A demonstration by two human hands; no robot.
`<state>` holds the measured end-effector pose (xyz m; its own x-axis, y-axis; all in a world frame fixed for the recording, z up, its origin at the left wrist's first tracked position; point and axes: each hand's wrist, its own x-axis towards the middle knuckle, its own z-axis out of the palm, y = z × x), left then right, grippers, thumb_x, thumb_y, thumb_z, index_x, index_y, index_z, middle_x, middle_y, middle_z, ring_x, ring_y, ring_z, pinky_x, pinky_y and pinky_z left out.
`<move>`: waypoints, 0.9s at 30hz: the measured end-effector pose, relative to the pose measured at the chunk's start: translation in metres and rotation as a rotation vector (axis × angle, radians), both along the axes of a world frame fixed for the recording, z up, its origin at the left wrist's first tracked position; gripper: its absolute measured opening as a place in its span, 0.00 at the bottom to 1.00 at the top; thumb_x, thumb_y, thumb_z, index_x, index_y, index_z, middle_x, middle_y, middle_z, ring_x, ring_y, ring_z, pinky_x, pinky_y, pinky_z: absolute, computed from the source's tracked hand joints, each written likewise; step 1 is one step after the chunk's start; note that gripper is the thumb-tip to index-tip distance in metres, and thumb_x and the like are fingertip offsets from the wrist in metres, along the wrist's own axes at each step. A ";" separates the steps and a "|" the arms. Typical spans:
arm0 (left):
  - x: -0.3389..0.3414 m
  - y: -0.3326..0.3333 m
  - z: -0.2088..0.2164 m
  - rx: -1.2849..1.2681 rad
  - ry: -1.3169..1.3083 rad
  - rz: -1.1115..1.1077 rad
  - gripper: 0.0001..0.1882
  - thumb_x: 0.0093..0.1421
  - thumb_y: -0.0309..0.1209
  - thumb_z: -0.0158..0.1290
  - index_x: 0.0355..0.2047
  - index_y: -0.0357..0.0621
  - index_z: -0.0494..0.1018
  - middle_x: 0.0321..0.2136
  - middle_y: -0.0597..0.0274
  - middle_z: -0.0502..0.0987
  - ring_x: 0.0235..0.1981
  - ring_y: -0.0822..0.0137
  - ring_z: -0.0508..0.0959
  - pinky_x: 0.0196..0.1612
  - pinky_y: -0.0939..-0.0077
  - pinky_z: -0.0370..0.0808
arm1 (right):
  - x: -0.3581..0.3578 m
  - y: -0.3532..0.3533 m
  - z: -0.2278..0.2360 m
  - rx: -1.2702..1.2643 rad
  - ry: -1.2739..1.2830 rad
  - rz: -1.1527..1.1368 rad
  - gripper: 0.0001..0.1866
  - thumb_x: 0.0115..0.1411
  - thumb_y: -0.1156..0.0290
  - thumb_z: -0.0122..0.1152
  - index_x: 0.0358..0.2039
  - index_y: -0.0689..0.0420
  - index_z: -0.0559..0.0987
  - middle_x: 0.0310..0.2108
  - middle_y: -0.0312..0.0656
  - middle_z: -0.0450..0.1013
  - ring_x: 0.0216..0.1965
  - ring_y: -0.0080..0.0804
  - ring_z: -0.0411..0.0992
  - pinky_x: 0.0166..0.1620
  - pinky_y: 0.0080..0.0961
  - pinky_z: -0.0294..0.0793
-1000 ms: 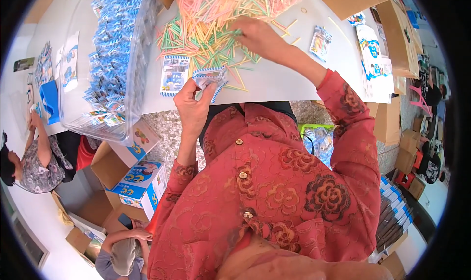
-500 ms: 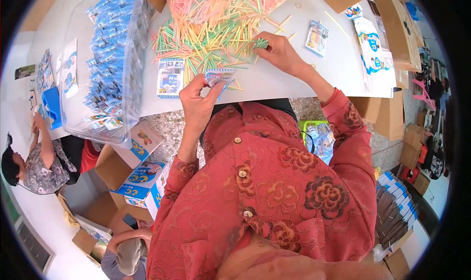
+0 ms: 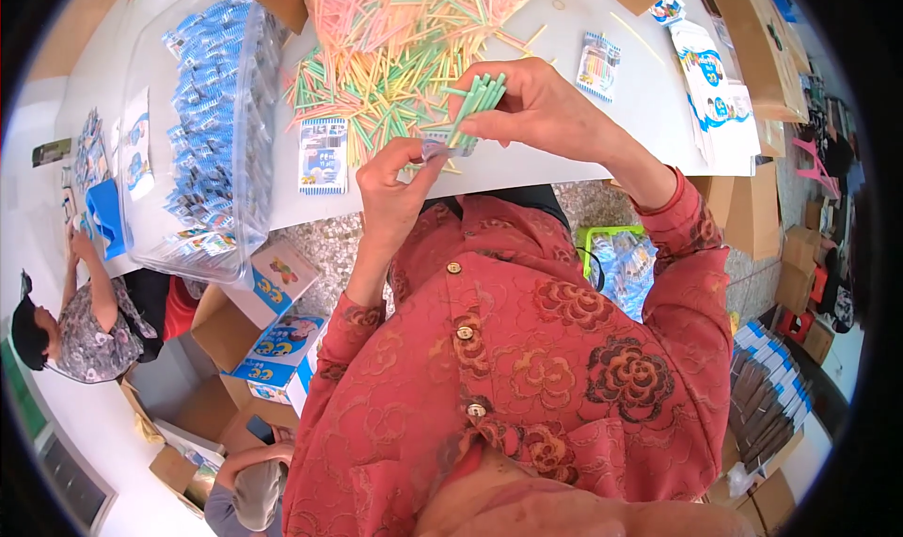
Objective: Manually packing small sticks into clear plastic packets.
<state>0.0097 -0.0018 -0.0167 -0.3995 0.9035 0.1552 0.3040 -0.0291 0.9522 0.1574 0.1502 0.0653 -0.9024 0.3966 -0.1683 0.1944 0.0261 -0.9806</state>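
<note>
Head view, looking down over a red flowered shirt at a white desk (image 3: pixel 564 133). Biggest thing on it is the heap of thin coloured sticks (image 3: pixel 404 39), pink, yellow and green, spread across the far middle and running off the top edge. At the desk's left end stands a clear plastic tub (image 3: pixel 202 142) packed with small blue packets. A printed card packet (image 3: pixel 323 156) lies flat near the near edge, just left of the hands, and another lies to the right of the heap.

What has changed: half a second ago the right hand (image 3: pixel 536 114) was out at the edge of the heap, down on the desk among the sticks. Now it has lifted off and come in toward the body, and its grip is closed on a small bunch of green sticks (image 3: pixel 480 100), fanned out at the top. The left hand (image 3: pixel 400 184) has stayed raised over the near edge, its grip pinched on a small clear pouch (image 3: pixel 437 147). The bunch's lower ends now meet the pouch's top, touching or just beside it; I cannot tell whether any stick is inside.

I judge the picking finished and the filling begun. 2 other people sit low at the left, by open cartons.
</note>
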 end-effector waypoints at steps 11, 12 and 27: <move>-0.001 -0.001 -0.003 0.018 0.090 0.018 0.06 0.48 0.19 0.60 0.29 0.36 0.77 0.25 0.59 0.78 0.25 0.69 0.77 0.30 0.78 0.72 | -0.008 -0.005 -0.001 0.397 0.019 0.014 0.09 0.55 0.75 0.60 0.37 0.61 0.76 0.29 0.34 0.74 0.26 0.16 0.67 0.26 0.16 0.66; -0.001 0.001 -0.002 0.000 0.110 0.026 0.06 0.49 0.20 0.60 0.29 0.36 0.77 0.25 0.59 0.78 0.25 0.70 0.77 0.30 0.78 0.72 | -0.009 -0.005 -0.001 0.428 0.051 0.023 0.08 0.55 0.75 0.60 0.36 0.61 0.76 0.29 0.35 0.74 0.25 0.17 0.67 0.26 0.17 0.66; 0.001 0.012 0.003 0.096 0.081 0.036 0.05 0.49 0.20 0.60 0.28 0.34 0.76 0.24 0.57 0.77 0.24 0.67 0.77 0.29 0.77 0.73 | -0.012 -0.001 0.004 0.435 0.045 0.004 0.10 0.53 0.76 0.61 0.37 0.60 0.75 0.30 0.34 0.70 0.27 0.19 0.67 0.28 0.18 0.67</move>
<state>0.0103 0.0106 -0.0140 -0.4145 0.8680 0.2734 0.3821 -0.1067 0.9179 0.1450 0.1496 0.0689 -0.9069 0.4180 0.0532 0.1505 0.4392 -0.8857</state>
